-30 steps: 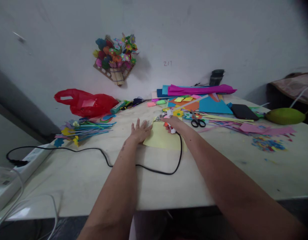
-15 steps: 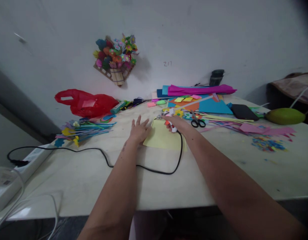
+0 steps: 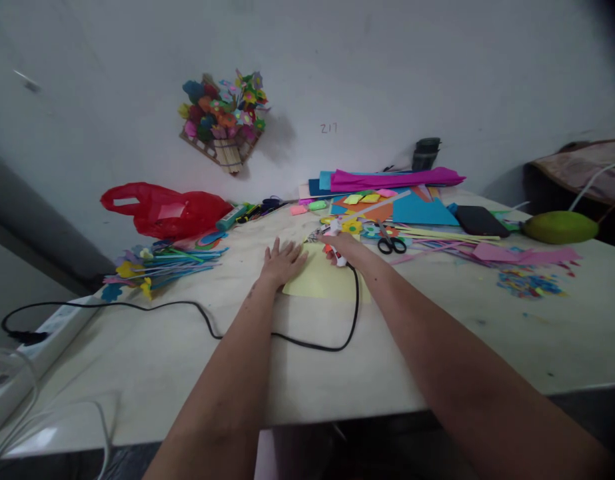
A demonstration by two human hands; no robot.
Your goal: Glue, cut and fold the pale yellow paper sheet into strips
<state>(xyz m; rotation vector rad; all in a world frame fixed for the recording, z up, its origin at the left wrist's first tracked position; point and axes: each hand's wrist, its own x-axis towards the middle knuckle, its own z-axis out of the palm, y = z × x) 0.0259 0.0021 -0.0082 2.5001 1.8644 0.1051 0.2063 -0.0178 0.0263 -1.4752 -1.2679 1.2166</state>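
My left hand lies flat with its fingers spread, resting at the left edge of a pale yellow sheet. Over the sheet's upper part, my right hand is wrapped around a white and orange glue gun. From its handle a black cord loops across the table and under my left forearm. A silvery part shows at the tool's front; its tip is too small to make out. Foam flowers lie just beyond my right hand, and black-handled scissors are to its right.
A red plastic bag and stemmed paper flowers occupy the left side. Coloured sheets, a black phone-like object, a green fruit-like object and scraps lie on the right. A power strip runs along the left edge.
The view has shifted slightly, so the scene sits a little further left. My left fingers lie flatter beside the yellow sheet. My right hand keeps its grip on the glue gun.
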